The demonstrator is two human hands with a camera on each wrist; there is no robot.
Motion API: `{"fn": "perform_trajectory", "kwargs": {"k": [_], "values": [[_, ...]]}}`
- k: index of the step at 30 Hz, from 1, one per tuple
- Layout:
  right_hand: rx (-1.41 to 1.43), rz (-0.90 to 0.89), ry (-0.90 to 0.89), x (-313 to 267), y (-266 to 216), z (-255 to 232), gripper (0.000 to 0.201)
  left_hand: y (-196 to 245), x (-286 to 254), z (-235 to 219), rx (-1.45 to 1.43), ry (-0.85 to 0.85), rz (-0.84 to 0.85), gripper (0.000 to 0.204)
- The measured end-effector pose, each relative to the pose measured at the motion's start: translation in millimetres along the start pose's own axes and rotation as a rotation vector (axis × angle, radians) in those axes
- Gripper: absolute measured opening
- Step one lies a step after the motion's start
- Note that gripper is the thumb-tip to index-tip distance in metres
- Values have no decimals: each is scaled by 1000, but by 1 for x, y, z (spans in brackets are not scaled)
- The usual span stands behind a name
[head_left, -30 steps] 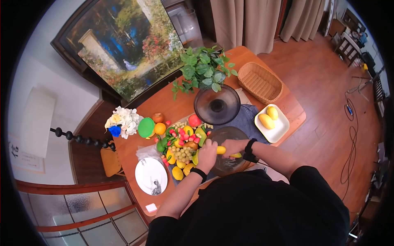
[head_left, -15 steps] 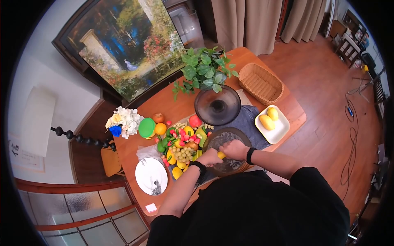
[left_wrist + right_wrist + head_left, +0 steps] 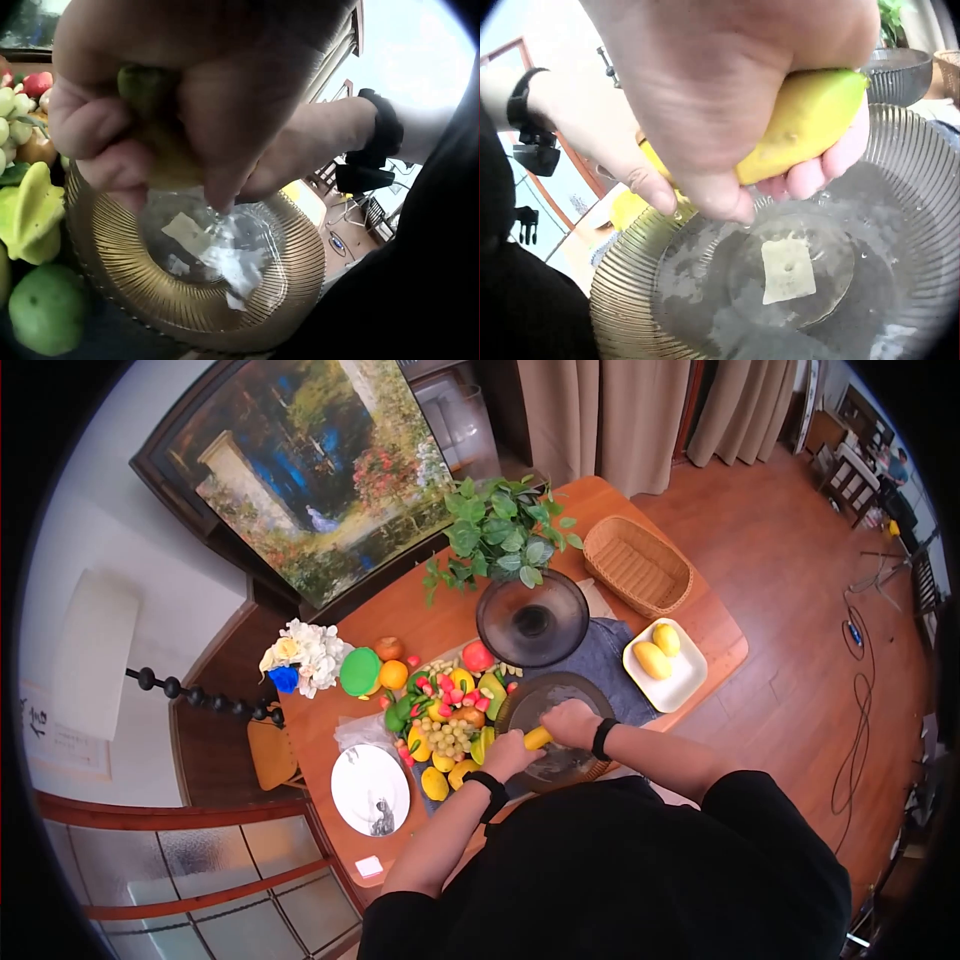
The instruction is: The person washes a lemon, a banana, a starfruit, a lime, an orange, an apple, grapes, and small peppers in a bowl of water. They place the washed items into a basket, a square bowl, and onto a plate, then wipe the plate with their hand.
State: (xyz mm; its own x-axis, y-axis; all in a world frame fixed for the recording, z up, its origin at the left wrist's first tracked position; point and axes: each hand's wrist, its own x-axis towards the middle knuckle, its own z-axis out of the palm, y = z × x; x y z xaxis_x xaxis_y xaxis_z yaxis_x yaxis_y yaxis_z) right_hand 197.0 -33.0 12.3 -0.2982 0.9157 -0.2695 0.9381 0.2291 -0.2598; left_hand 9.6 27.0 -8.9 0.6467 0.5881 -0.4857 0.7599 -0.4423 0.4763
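Observation:
Both hands grip one yellow banana over a ribbed glass bowl (image 3: 645, 300). My left hand (image 3: 510, 756) curls round one end, and a dark tip shows between its fingers in the left wrist view. My right hand (image 3: 572, 724) wraps the other end; the yellow banana (image 3: 810, 120) and its greenish tip stick out past the palm in the right wrist view. Between the hands a short stretch of the banana's middle shows in the head view. Clear liquid lies in the bowl, with a pale square piece (image 3: 788, 270) at its bottom and droplets near the fingers.
Left of the bowl is a heap of fruit with grapes (image 3: 447, 738), a star fruit (image 3: 34, 214) and lemons (image 3: 434, 783). A white tray (image 3: 690, 685) with two yellow fruits sits right. Behind stand a dark glass bowl (image 3: 500, 635), a wicker basket (image 3: 640, 565) and a leafy plant (image 3: 495, 535).
The hands came close together over the bowl, hiding most of the banana, then drew slightly apart so its middle shows again. Its greenish tip, visible earlier beyond the right hand, is hidden in the head view.

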Motion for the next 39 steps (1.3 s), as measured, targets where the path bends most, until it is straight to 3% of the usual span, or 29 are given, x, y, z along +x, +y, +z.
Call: {"fn": "perform_trajectory", "kwargs": {"k": [2, 4, 5, 7, 11, 13, 14, 16, 18, 20, 25, 26, 28, 31, 32, 34, 39], "values": [[-22, 32, -11, -2, 1, 5, 10, -12, 3, 5, -50, -10, 88, 46], [-85, 43, 125, -6, 8, 9, 12, -18, 5, -4, -706, -400, -100, 35], [-85, 44, 127, -8, 8, 7, 12, -15, 2, -10, -704, -400, -100, 35], [-195, 87, 218, -14, 8, 3, 14, -10, -6, -18, -915, -534, -265, 22], [-187, 111, 274, -19, 13, 6, 14, -11, 3, -18, -903, -578, -367, 24], [72, 179, 120, -22, 19, 3, 19, -4, 3, -8, -508, -261, -306, 23], [73, 181, 118, -25, 23, 1, 19, -4, 4, -6, -508, -264, -305, 23], [326, 169, -106, -32, 30, -3, 28, -5, 7, 0, -522, -299, -273, 23], [379, 176, -105, -36, 34, -5, 33, -19, 18, 24, -505, -235, -207, 23], [435, 180, -106, -39, 35, -2, 38, -15, 14, 20, -488, -172, -146, 24], [321, 271, 224, -44, 38, 15, 38, -6, 10, -4, -365, -252, -184, 27], [322, 272, 224, -44, 38, 13, 38, -9, 10, -4, -364, -252, -185, 27], [353, 333, 70, -44, 37, 6, 35, -11, 10, -3, -80, -132, -18, 30], [356, 338, 89, -45, 34, 2, 33, -9, 5, -1, 120, -23, 71, 28], [358, 337, 89, -44, 35, 10, 33, -7, 3, -1, 120, -24, 70, 28], [220, 322, 297, -40, 36, 21, 29, -5, 2, -2, 147, -41, 23, 23], [16, 301, 289, -38, 35, 32, 25, -17, 8, 6, 118, -12, -15, 20]]}}
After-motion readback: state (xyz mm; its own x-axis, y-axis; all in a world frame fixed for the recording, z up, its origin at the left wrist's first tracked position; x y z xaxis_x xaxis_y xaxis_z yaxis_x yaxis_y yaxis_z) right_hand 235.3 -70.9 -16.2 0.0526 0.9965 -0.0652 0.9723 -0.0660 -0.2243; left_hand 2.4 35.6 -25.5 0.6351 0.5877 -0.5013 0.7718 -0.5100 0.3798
